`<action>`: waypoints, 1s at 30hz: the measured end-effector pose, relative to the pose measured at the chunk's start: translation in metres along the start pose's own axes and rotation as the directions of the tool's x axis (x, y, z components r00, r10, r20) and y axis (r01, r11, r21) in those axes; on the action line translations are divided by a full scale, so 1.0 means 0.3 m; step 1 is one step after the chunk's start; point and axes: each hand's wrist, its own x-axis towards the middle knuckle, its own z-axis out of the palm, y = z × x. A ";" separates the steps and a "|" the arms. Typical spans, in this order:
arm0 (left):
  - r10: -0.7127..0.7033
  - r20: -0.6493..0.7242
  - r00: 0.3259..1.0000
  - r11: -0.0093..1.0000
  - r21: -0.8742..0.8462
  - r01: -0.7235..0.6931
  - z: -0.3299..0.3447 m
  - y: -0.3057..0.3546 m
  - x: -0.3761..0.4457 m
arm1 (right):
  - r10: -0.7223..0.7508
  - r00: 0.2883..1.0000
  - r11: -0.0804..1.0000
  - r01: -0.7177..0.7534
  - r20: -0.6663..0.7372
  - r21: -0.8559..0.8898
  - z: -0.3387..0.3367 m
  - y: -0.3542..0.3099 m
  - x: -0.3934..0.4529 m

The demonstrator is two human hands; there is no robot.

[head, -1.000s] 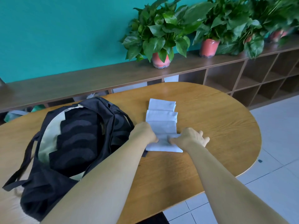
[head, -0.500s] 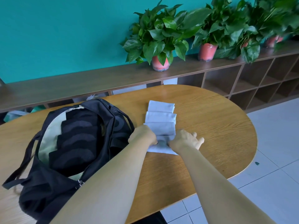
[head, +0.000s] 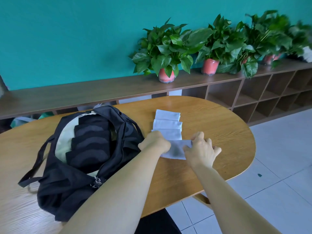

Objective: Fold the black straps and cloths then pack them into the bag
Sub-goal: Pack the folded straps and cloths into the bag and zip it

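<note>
A rounded wooden desk fills the near ground, its curved end to the right above a floor of pale tiles. Beyond it, a long brown shelf unit with open cubbyholes runs along a teal wall. Leafy green plants stand in a row on the shelf top toward the right, the nearest two in red pots; those farther right are blurred.

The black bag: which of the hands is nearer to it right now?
Left. The left hand holds the nearest white cloth right beside the black bag. The right hand grips the cloth's other side, farther from the bag.
</note>
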 end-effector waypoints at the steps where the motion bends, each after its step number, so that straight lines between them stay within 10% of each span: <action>1: 0.019 -0.010 1.000 0.999 -0.036 -0.019 -0.016 0.013 -0.021 | -0.003 1.000 1.000 0.003 -0.023 0.001 -0.026 0.004 0.002; 8: 0.125 -0.112 0.986 0.866 -0.473 -0.164 -0.198 -0.018 -0.131 | -0.069 0.989 0.976 0.094 -0.132 0.196 -0.186 -0.138 -0.012; 20: -0.226 -0.199 0.954 0.631 -0.776 -0.013 -0.520 -0.631 -0.175 | -0.325 0.923 0.857 0.197 0.204 0.476 -0.011 -0.703 -0.239; 30: -0.200 -0.243 0.949 0.870 -0.491 0.057 -0.419 -0.809 -0.125 | -0.347 0.889 0.927 0.276 0.300 0.256 0.157 -0.764 -0.268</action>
